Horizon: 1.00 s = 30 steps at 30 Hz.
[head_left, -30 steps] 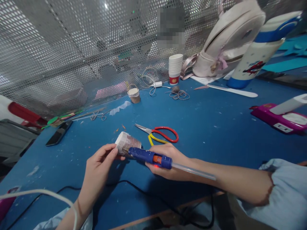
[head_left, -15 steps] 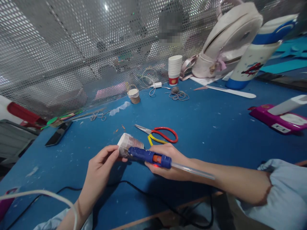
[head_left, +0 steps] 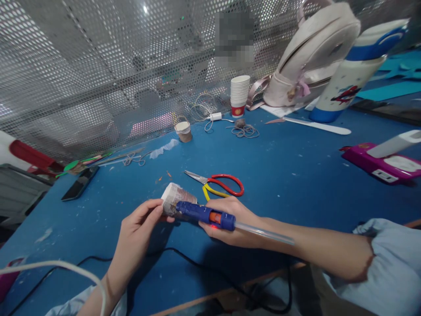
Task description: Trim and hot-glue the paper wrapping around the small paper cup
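Note:
My left hand (head_left: 140, 230) grips a paper cup (head_left: 172, 193) by its rim, the cup tipped on its side just above the blue table. Brownish cord or wrapping covers part of the cup's wall. My right hand (head_left: 233, 219) is closed around a blue hot glue gun (head_left: 197, 212) with a small red light glowing. Its front end lies against or right over the cup's side; the nozzle tip itself is hard to make out. A clear glue stick (head_left: 265, 232) sticks out of the gun's back. Scissors (head_left: 213, 182) with red and yellow handles lie just beyond my right hand.
At the back stand a small wrapped cup (head_left: 184, 134), stacked paper cups (head_left: 239, 96), twine (head_left: 241, 127), a backpack (head_left: 312, 52) and a bottle (head_left: 351, 79). A white knife (head_left: 317, 126) and a magenta device (head_left: 378, 164) lie right, a phone (head_left: 80, 183) left. A black cable (head_left: 197, 263) crosses in front.

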### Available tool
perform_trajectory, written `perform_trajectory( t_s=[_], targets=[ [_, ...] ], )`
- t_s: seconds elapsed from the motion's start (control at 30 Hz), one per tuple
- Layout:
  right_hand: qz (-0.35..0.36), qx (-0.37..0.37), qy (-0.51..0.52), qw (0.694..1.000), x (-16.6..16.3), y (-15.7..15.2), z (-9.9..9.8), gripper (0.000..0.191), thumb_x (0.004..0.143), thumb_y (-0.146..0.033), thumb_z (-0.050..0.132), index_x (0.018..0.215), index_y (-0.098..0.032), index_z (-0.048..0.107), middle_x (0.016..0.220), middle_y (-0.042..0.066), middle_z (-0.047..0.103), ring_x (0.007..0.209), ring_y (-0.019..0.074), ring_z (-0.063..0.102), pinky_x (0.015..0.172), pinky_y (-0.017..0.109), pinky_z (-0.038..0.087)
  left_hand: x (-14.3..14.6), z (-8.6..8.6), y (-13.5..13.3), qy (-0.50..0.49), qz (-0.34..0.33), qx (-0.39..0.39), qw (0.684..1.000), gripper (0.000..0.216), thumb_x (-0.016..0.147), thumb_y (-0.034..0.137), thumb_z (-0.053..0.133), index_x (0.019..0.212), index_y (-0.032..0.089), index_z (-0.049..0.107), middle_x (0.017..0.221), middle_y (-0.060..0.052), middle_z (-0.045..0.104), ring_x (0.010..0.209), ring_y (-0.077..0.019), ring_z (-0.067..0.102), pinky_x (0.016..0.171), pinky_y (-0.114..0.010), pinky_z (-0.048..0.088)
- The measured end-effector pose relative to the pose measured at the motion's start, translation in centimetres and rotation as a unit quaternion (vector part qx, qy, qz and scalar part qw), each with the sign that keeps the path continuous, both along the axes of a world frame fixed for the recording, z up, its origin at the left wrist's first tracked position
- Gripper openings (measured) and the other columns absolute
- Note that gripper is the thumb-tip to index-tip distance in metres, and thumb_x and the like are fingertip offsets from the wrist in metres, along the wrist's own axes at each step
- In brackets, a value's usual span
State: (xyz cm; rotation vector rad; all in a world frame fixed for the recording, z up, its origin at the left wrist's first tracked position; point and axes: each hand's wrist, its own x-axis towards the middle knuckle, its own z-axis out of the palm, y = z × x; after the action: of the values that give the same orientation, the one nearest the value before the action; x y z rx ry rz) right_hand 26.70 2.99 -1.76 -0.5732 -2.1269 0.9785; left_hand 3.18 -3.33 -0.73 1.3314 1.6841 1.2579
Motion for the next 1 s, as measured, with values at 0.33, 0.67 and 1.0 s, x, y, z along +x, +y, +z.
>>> perform_trajectory(
  t_s=[0.33,0.67,1.0],
  targets=[
    [0.014,-0.003,-0.026,1.0,0.15,-0.1,-0.08,0.016,0.083,-0.028,0.057,0.071,-0.017,0.055,0.063,0.001,0.057,0.054,0.011,0.046,0.057,0.024,0.04,-0.11,-0.03,-0.17,-0.003,0.004,0.003,1.0,0.03,0.081,0.047,0.07,0.096,0.02,0.072,0.087,-0.001,0.074,0.074,-0.0181,0.072,0.077,-0.027,0.054],
    [0.018,0.002,-0.036,0.999,0.16,-0.1,-0.47,0.013,0.081,-0.027,0.058,0.072,-0.017,0.057,0.063,0.001,0.057,0.055,0.0116,0.047,0.056,0.023,0.041,0.19,0.2,-0.07,0.013,-0.006,0.008,1.0,0.029,0.082,0.046,0.069,0.095,0.02,0.072,0.085,0.0,0.073,0.073,-0.0165,0.072,0.075,-0.024,0.054],
    [-0.014,0.029,-0.014,0.999,0.29,-0.13,-0.42,0.015,0.082,-0.027,0.058,0.072,-0.017,0.058,0.062,0.001,0.058,0.054,0.0115,0.048,0.056,0.023,0.04,0.09,0.2,-0.05,0.056,-0.01,0.022,0.998,0.026,0.084,0.044,0.066,0.095,0.02,0.072,0.085,-0.001,0.074,0.074,-0.0164,0.072,0.075,-0.023,0.054]
  ],
)
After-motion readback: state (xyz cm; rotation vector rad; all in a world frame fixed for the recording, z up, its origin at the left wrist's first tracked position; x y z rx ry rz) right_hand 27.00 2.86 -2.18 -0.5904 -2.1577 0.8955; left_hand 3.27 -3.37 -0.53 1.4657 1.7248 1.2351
